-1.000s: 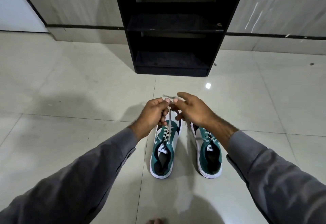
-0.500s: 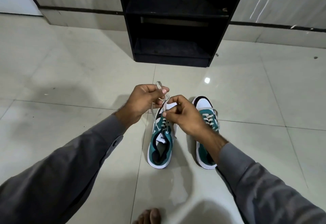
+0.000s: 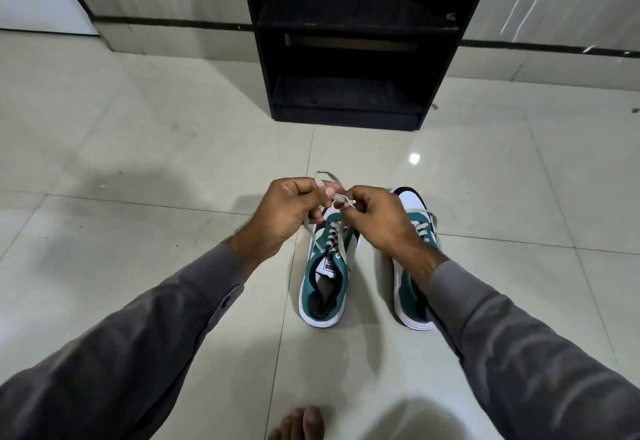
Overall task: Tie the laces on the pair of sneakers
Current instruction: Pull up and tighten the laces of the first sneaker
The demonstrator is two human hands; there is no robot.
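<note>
Two green-and-white sneakers stand side by side on the tiled floor, toes pointing away from me. Over the toe of the left sneaker [image 3: 325, 273], my left hand [image 3: 287, 211] pinches one end of its pale lace [image 3: 341, 202], whose tip sticks up past my fingers. My right hand [image 3: 375, 218] pinches the other strand right beside it, the two hands almost touching. Both strands run taut down to the eyelets. My right wrist and sleeve cover much of the right sneaker [image 3: 414, 228]; its lace lies loose across the tongue.
A black open shelf unit [image 3: 349, 41] stands against the wall straight ahead of the shoes. Glossy pale floor tiles [image 3: 138, 148] spread to both sides. A bare foot [image 3: 301, 425] shows at the bottom edge, just in front of the left sneaker's heel.
My hands dropped and shifted: the right hand came in close to the left, the lace ends now meeting between them. The view tilted down, so a bare foot shows.
</note>
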